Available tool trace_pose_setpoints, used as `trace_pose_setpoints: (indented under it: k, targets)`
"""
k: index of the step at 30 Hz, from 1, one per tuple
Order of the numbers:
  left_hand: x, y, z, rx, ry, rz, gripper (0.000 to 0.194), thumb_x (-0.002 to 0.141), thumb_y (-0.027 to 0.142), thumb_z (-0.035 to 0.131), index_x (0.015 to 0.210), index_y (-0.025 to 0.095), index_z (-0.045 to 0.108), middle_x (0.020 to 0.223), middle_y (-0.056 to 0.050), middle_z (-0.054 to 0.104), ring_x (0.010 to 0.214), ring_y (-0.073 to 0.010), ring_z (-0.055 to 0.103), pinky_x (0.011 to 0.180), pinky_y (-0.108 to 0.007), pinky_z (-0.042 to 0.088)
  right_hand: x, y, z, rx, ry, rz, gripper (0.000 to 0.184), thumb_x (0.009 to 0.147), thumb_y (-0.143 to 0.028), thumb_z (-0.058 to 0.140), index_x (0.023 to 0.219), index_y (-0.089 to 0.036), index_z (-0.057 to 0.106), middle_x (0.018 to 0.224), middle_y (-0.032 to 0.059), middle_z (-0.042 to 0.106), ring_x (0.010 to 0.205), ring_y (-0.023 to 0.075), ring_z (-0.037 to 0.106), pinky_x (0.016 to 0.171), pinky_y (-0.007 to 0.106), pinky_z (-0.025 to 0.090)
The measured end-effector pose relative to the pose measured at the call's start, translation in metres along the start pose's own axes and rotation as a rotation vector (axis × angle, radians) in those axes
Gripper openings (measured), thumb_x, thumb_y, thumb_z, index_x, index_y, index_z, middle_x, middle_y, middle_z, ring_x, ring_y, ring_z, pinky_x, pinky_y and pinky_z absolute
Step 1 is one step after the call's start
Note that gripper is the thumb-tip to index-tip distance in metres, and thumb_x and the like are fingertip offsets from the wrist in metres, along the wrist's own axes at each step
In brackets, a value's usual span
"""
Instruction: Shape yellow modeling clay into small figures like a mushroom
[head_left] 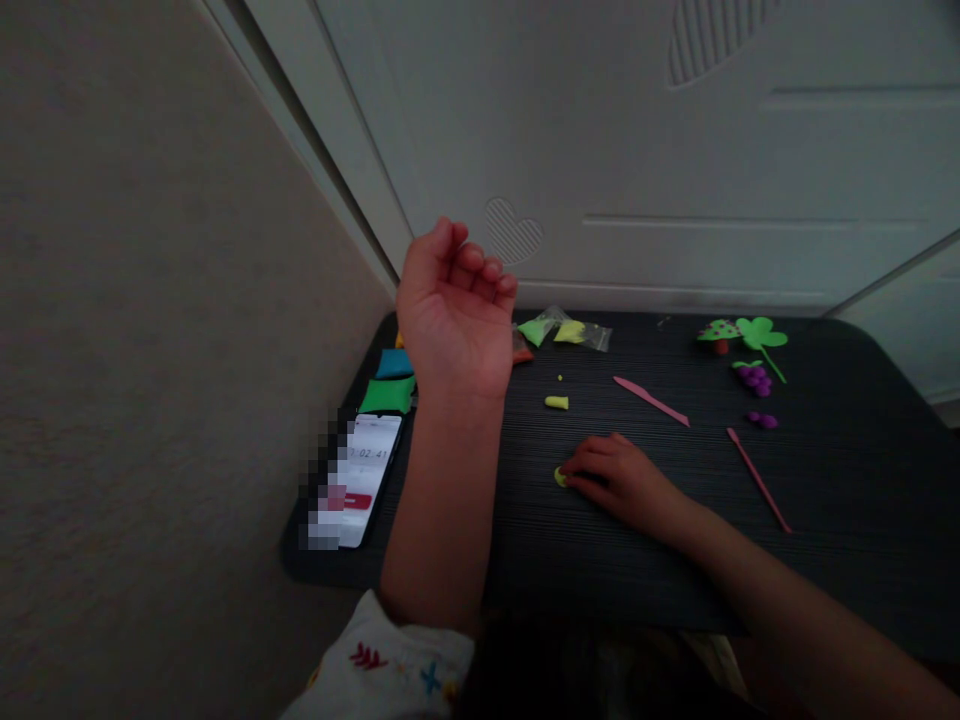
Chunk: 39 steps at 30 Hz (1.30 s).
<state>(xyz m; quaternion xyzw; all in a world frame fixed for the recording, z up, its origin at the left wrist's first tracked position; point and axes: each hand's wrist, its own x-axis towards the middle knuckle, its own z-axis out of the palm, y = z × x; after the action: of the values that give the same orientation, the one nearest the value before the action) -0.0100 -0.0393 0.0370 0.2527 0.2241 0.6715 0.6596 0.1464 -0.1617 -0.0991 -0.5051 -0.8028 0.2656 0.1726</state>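
Observation:
My left hand (459,310) is raised above the table's left part, palm toward me, its fingers loosely curled with nothing in them. On the dark table my right hand (619,478) rests low, its fingertips at the edge of a small flattened yellow clay piece (560,477). Just beyond lie a short yellow clay roll (556,403) and a tiny yellow clay ball (560,378). A pink clay knife (651,400) lies past my right hand, and a thin pink modelling stick (759,480) is to its right.
At the far right sit a clay mushroom (720,333), a green clover (761,333) and purple grape-like clay (754,378). Clay bags, among them a green one (387,395) and a yellow one (571,332), lie left and back. A phone (367,480) shows a timer.

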Motion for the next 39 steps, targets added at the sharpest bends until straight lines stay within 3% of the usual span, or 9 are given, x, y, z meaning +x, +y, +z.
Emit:
trace_pose_setpoints:
  k: [8, 12, 14, 18, 20, 23, 28, 32, 39]
  targets:
    - [0.004, -0.002, -0.006, 0.050, -0.036, 0.045, 0.024, 0.084, 0.027, 0.049, 0.062, 0.022, 0.058, 0.060, 0.001, 0.059, 0.055, -0.0097, 0.049, 0.057, -0.023, 0.041, 0.000, 0.002, 0.005, 0.054, 0.044, 0.004, 0.015, 0.087, -0.028, 0.054, 0.094, -0.022, 0.067, 0.091, 0.0038, 0.067, 0.086, 0.0170, 0.060, 0.078, 0.034, 0.040]
    - [0.005, -0.003, -0.007, 0.083, -0.097, 0.063, 0.019, 0.081, 0.028, 0.053, 0.064, 0.021, 0.057, 0.064, 0.001, 0.059, 0.056, -0.0090, 0.050, 0.058, -0.023, 0.041, 0.006, -0.004, -0.021, 0.117, 0.108, -0.008, 0.014, 0.087, -0.027, 0.055, 0.093, -0.022, 0.066, 0.089, 0.0019, 0.066, 0.084, 0.0128, 0.061, 0.076, 0.027, 0.045]
    - [0.003, -0.004, -0.005, 0.087, -0.122, 0.040, 0.018, 0.080, 0.027, 0.054, 0.064, 0.020, 0.058, 0.063, 0.001, 0.057, 0.055, -0.0085, 0.049, 0.056, -0.022, 0.041, 0.013, -0.013, -0.047, 0.130, 0.224, 0.001, 0.014, 0.087, -0.028, 0.055, 0.095, -0.021, 0.065, 0.090, 0.0019, 0.065, 0.086, 0.0127, 0.060, 0.078, 0.028, 0.046]
    - [-0.003, -0.011, 0.001, 0.142, -0.183, 0.010, 0.013, 0.076, 0.026, 0.060, 0.066, 0.018, 0.061, 0.062, 0.002, 0.054, 0.057, -0.0076, 0.050, 0.055, -0.021, 0.041, 0.033, -0.038, -0.100, 0.197, 0.692, -0.044, 0.010, 0.080, -0.029, 0.064, 0.087, -0.023, 0.067, 0.082, -0.0007, 0.064, 0.076, 0.0122, 0.058, 0.069, 0.027, 0.046]
    - [-0.007, -0.016, 0.003, 0.216, -0.220, 0.024, 0.011, 0.074, 0.026, 0.063, 0.068, 0.017, 0.064, 0.066, 0.002, 0.057, 0.061, -0.0074, 0.053, 0.058, -0.020, 0.043, 0.044, -0.048, -0.116, 0.270, 0.850, -0.075, 0.009, 0.079, -0.028, 0.066, 0.087, -0.023, 0.067, 0.081, -0.0015, 0.065, 0.076, 0.0123, 0.059, 0.070, 0.027, 0.047]
    - [-0.011, -0.025, 0.003, 0.369, -0.245, 0.087, 0.007, 0.075, 0.026, 0.065, 0.073, 0.020, 0.069, 0.073, 0.002, 0.063, 0.066, -0.0061, 0.055, 0.064, -0.018, 0.045, 0.058, -0.050, -0.123, 0.541, 0.966, -0.140, 0.009, 0.077, -0.026, 0.068, 0.087, -0.026, 0.067, 0.082, -0.0034, 0.066, 0.077, 0.0111, 0.061, 0.072, 0.027, 0.048]
    - [-0.015, -0.032, 0.004, 0.654, -0.331, 0.204, 0.021, 0.074, 0.023, 0.069, 0.094, 0.030, 0.069, 0.092, 0.002, 0.066, 0.081, -0.0086, 0.059, 0.072, -0.020, 0.048, 0.065, -0.035, -0.114, 1.005, 0.877, -0.163, 0.009, 0.075, -0.024, 0.070, 0.083, -0.028, 0.069, 0.079, -0.0061, 0.068, 0.072, 0.0075, 0.061, 0.069, 0.022, 0.049]
    - [-0.019, -0.029, 0.005, 0.817, -0.438, 0.261, 0.029, 0.075, 0.023, 0.068, 0.102, 0.033, 0.067, 0.102, 0.000, 0.067, 0.088, -0.0119, 0.061, 0.079, -0.026, 0.050, 0.060, -0.034, -0.113, 1.126, 0.776, -0.163, 0.011, 0.074, -0.022, 0.071, 0.082, -0.027, 0.069, 0.080, -0.0062, 0.069, 0.076, 0.0072, 0.062, 0.074, 0.022, 0.049]
    - [-0.026, -0.023, 0.007, 0.913, -0.530, 0.380, 0.023, 0.077, 0.020, 0.066, 0.098, 0.030, 0.069, 0.098, 0.000, 0.067, 0.090, -0.0139, 0.063, 0.082, -0.029, 0.052, 0.054, -0.040, -0.115, 1.215, 0.647, -0.175, 0.009, 0.076, -0.021, 0.070, 0.081, -0.029, 0.070, 0.080, -0.0079, 0.069, 0.076, 0.0048, 0.062, 0.075, 0.018, 0.049]
